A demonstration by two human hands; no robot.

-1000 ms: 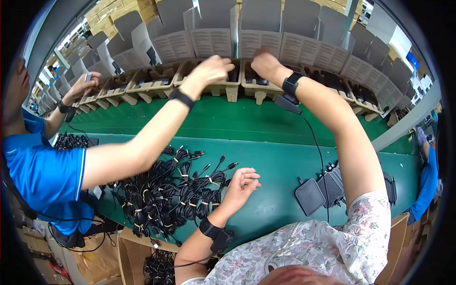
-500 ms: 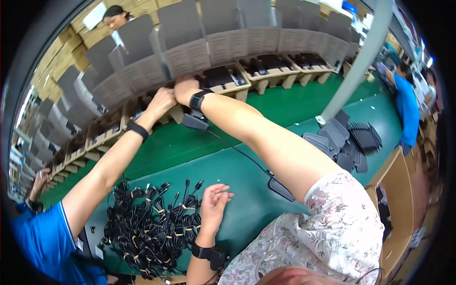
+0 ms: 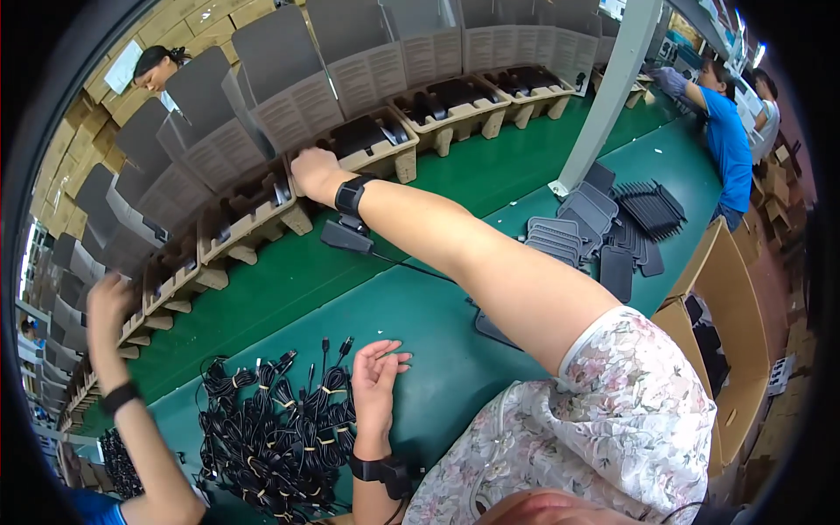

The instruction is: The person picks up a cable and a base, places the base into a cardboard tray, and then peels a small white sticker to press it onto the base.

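Observation:
My right hand [image 3: 315, 171] reaches across to the row of trays, wearing a black wrist strap. Its fingers are curled down between two brown moulded trays, and what they hold, if anything, is hidden. The nearer tray [image 3: 407, 162] carries black parts. Beneath the wrist hangs a black box [image 3: 346, 236] on a cord. My left hand [image 3: 376, 376] rests palm up over the green table, fingers loosely bent and apart, with nothing in it. Beside it lies a pile of black cables [image 3: 271, 437] tied in bundles with pale bands.
Grey upright box lids [image 3: 276, 52] stand behind the trays. A co-worker's arm [image 3: 144, 437] reaches in at the left. Flat dark plates [image 3: 586, 210] and a ribbed black stack [image 3: 652, 208] lie near a metal post [image 3: 604, 105]. An open carton [image 3: 735, 350] stands at right.
The co-worker's hand, which was beside my right hand, has swung away to the left. My right hand stays at the trays, and my left hand keeps its pose. The whole view has shifted slightly.

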